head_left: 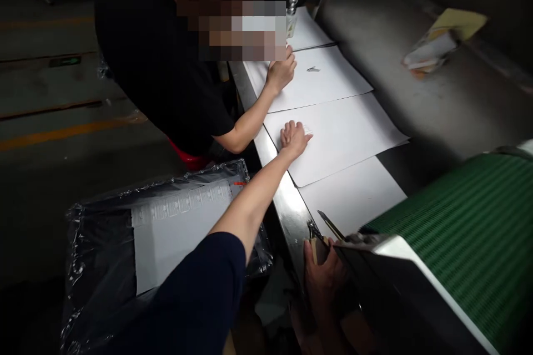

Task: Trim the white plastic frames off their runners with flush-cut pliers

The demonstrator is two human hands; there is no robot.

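Note:
My left hand reaches across to a white sheet on the metal bench, fingers curled over a small whitish, clear piece. The piece is mostly hidden. Low by the bench's front edge, my right hand is closed around the pale handles of a pair of nippers, whose dark jaws point up and away. Just right of the jaws, a dark pointed blade or tool sticks out over the nearest white sheet; its other end is hidden.
A co-worker's hand rests over another sheet bearing a small grey piece. Beyond stands a small bottle. A green conveyor belt is at right. Left of the bench, a plastic-lined box holds a sheet with rows of clear parts.

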